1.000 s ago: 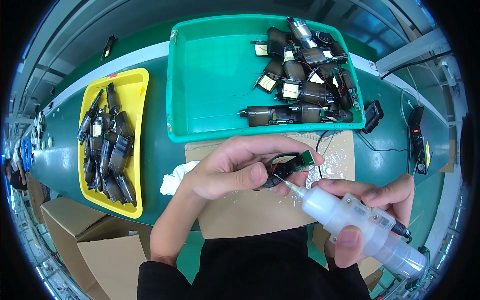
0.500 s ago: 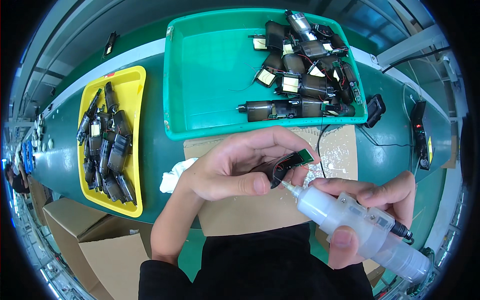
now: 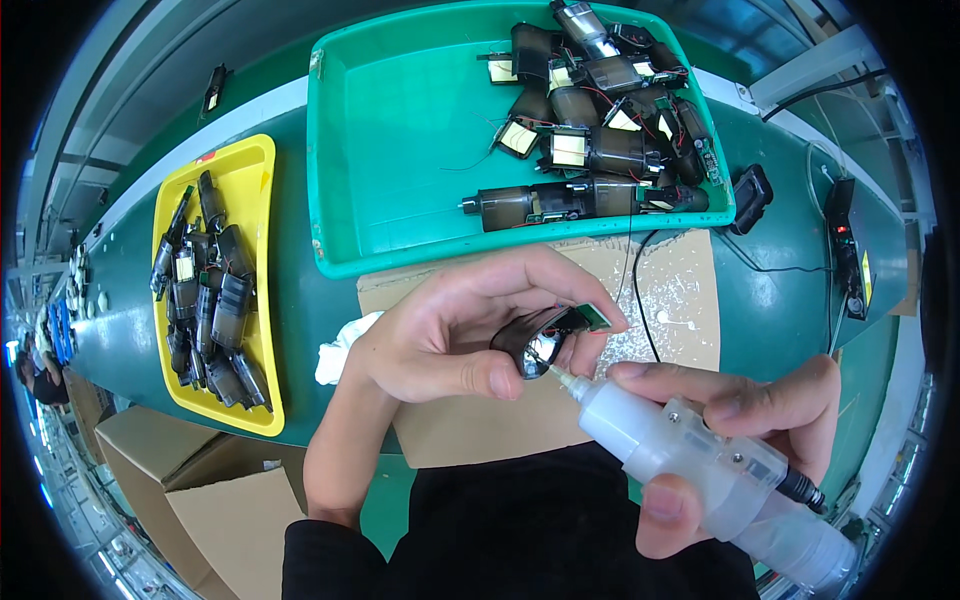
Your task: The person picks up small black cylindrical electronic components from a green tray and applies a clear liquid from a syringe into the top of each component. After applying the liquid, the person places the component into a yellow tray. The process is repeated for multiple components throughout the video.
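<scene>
My left hand point(image 3: 450, 345) is closed around a dark, glossy curved plastic housing point(image 3: 530, 345) with a small green circuit board point(image 3: 592, 318) at its far right end. In my right hand point(image 3: 740, 420) is a translucent white glue dispenser point(image 3: 690, 455), tilted, with its narrow nozzle point(image 3: 565, 377) pointing up and left. The nozzle tip is at the lower edge of the housing; whether it touches cannot be made out. Both hands are above a flat cardboard sheet point(image 3: 480, 430) spotted with whitish drops.
A green tray point(image 3: 400, 170) at the back holds several dark housings with wires. More dark parts fill a yellow tray point(image 3: 265, 300) on the left. White cloth point(image 3: 340, 348) lies beside my left wrist. A black cable point(image 3: 640, 300) crosses the cardboard; an open carton point(image 3: 230, 520) stands lower left.
The housing has turned in my left hand, so its shiny curved face now shows and less of the board. My right hand with the dispenser has shifted slightly left.
</scene>
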A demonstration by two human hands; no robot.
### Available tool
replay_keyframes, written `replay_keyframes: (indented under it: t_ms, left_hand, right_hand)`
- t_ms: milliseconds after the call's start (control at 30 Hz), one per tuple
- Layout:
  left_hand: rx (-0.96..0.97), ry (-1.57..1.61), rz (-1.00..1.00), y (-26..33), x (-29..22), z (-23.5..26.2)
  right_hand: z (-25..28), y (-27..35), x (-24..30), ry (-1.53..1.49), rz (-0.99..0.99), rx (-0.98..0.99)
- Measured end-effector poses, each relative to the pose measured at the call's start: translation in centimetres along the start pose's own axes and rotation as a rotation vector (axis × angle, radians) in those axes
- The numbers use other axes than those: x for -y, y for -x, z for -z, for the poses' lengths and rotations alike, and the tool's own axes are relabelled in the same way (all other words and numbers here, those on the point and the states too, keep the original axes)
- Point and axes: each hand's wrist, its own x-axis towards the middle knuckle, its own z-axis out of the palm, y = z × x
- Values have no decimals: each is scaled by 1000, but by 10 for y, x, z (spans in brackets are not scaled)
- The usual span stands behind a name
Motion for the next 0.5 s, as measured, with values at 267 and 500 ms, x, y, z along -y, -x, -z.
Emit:
replay_keyframes:
  t_ms: [267, 500]
  left_hand:
    - [36, 80, -72, -1, 5, 1]
    - [107, 62, -148, -3, 12, 5]
  right_hand:
    - [1, 0, -6, 1, 52, 9]
    - [6, 3, 1, 95, -12, 53]
